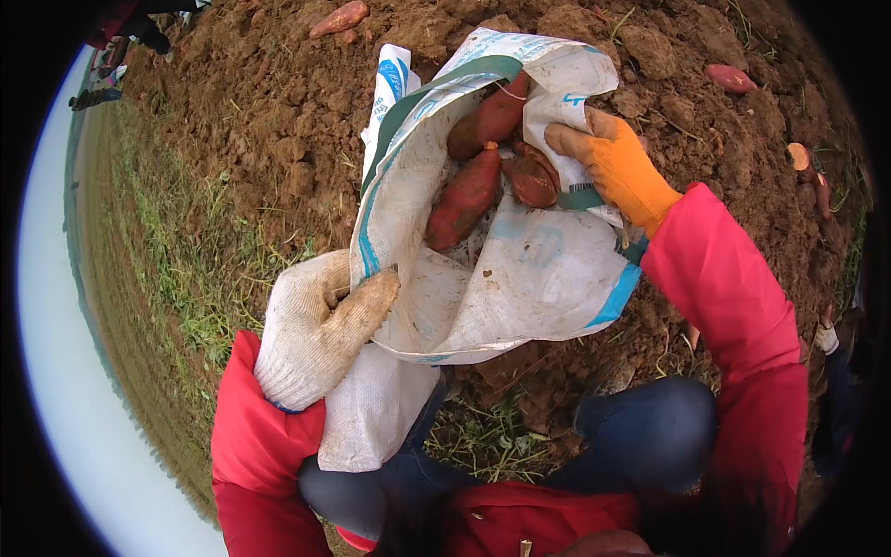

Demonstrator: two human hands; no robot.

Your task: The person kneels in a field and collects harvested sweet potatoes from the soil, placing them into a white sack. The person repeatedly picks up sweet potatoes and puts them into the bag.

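A white woven plastic sack [550, 271] with blue print and green straps is spread open at its mouth in front of me. Inside it lie several red sweet potatoes [465, 202], soiled with dirt. My left hand [324, 324], in a dirty off-white knit glove, pinches the sack's near left rim between thumb and fingers. In an orange glove with brown-stained fingers, my right hand [612, 163] grips the right side of the rim near a green strap. Both sleeves are red. A lower fold of the sack hangs over my left knee.
Cloddy brown soil [278, 125] surrounds the sack. Loose sweet potatoes lie on it at the top left [339, 19] and right [729, 79], with a broken one [799, 157] farther right. Green vines [216, 313] cover the ground at left. Other people show partly at the upper left and right edges.
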